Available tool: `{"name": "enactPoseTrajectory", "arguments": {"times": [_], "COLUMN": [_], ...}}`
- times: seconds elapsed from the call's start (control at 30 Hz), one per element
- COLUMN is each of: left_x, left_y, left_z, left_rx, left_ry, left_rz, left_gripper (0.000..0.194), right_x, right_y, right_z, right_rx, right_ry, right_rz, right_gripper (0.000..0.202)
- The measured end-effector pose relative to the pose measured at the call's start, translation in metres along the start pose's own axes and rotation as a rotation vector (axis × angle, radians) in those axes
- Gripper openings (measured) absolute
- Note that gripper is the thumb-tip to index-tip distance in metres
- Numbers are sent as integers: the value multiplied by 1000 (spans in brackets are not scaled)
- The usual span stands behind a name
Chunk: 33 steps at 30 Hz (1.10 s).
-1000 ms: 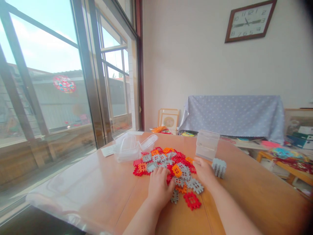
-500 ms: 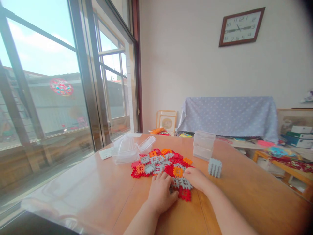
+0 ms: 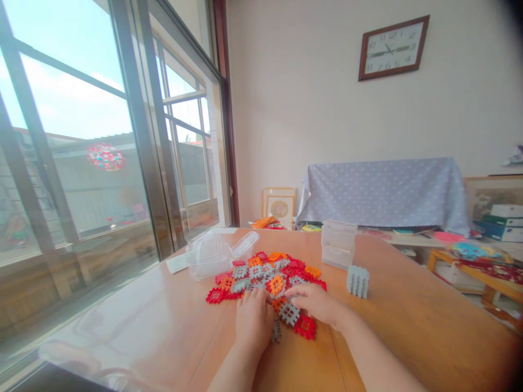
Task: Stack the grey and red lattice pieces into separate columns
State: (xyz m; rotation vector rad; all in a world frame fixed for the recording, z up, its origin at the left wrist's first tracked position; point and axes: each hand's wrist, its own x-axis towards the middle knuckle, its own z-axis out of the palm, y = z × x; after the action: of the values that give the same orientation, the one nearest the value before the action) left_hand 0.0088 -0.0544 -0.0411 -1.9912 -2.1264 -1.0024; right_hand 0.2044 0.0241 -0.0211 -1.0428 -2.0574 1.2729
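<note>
Far left, a tall window (image 3: 144, 136) with a round red sticker (image 3: 106, 157) on the glass. Next, at the back of the brown table (image 3: 171, 326), see-through tubs (image 3: 210, 262) with a clear lid (image 3: 245, 245) leaning by the side. Just right of those, a big heap of flat, bumpy tiles (image 3: 267, 271), red, orange and grey, all mixed up.

At the near edge of the heap, the left hand (image 3: 254, 316), back side up, fingers bent down and half closed. Cannot tell about any tile under the fingers. By the thumb, a grey piece (image 3: 277, 331), seen thin, long way pointing toward the body, with the left hand nearer to it. Past the fingertips, an orange tile (image 3: 277, 284) on top of the heap.

Between both hands, a grey tile (image 3: 289, 313) set cornerwise, about as long as wide, so no clear long side. To the right of the left thumb, and just on the near side of the right fingertips. Close to both. Beside it, a red tile (image 3: 305, 326), nearer to the right hand.

Then the right hand (image 3: 314, 306), pointing left over the heap, fingers loosely curled. Too hidden to tell about a tile in the grip.

Farther right, a tall clear box (image 3: 337, 246), then a grey bumpy block (image 3: 358, 282), well apart from the heap.
</note>
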Motion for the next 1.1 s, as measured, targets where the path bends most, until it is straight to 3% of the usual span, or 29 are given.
{"name": "enactPoseTrajectory", "arguments": {"times": [0.1, 0.17, 0.33, 0.5, 0.63, 0.7, 0.77, 0.9, 1.03, 1.1], "left_x": [2, 4, 8, 5, -5, -10, -14, -17, -15, -14], "left_y": [-7, -13, -26, -12, 18, 31, 41, 46, 41, 38], "left_z": [5, 8, 9, -3, -9, -9, -8, -7, -10, -12], "left_rx": [-107, -173, -229, -43, -59, -60, -44, 10, 83, 93], "left_ry": [67, 118, 244, 286, 115, -36, -155, -210, -155, -143], "left_rz": [-59, -128, -260, -186, 113, 290, 385, 379, 315, 278], "left_gripper": [13, 14, 22, 21, 41, 55, 58, 36, 20, 23], "right_x": [3, 7, 20, 27, 28, 28, 26, 23, 20, 20], "right_y": [3, 10, 26, 37, 45, 48, 49, 45, 38, 35], "right_z": [5, 9, 6, -17, -31, -31, -27, -17, -12, -9], "right_rx": [4, -3, -195, -310, -431, -480, -520, -551, -507, -464], "right_ry": [-58, -31, 188, 369, 498, 492, 458, 397, 381, 372], "right_rz": [-70, -101, -88, 20, 113, 142, 151, 117, 68, 40], "right_gripper": [42, 43, 30, 33, 44, 43, 34, 13, 15, 16]}}
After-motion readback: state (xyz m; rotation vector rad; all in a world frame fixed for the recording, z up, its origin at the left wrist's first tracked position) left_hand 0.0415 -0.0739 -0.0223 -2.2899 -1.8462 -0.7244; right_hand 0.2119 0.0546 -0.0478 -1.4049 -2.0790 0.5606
